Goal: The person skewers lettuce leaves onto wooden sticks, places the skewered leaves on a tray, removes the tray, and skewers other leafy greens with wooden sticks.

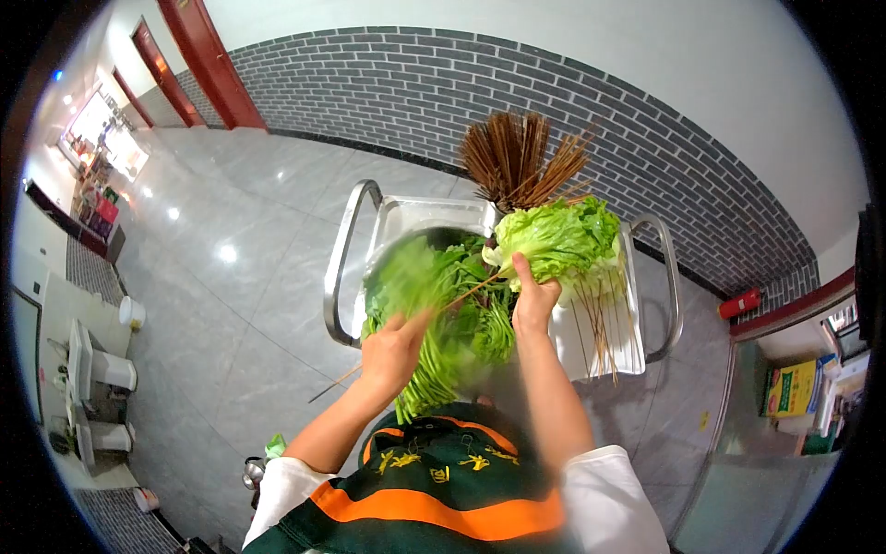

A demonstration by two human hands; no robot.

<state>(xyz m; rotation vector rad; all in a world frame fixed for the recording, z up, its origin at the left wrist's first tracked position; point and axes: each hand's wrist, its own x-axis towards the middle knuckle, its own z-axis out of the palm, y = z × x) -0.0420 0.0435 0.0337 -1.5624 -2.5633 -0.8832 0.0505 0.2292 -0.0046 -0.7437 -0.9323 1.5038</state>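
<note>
My left hand (392, 351) is closed around a thin wooden skewer (475, 287), whose back end sticks out past my wrist. The skewer's front end reaches the base of the lettuce (554, 240) beside my right hand (533, 300). That hand grips the lettuce with its thumb up along the leaf. Below both hands lie leafy greens with long stems (466, 328), partly smeared by motion, in a round container. Under the lettuce, several skewers (600, 328) stick out from more leaves on the metal cart tray (632, 319).
A dense bunch of brown skewers (521, 162) stands upright at the cart's far side. Curved metal handles (334, 277) rise at both cart ends. Beyond is a grey brick wall (388, 83). A red fire extinguisher (739, 304) stands at right, and sinks (111, 369) line the left.
</note>
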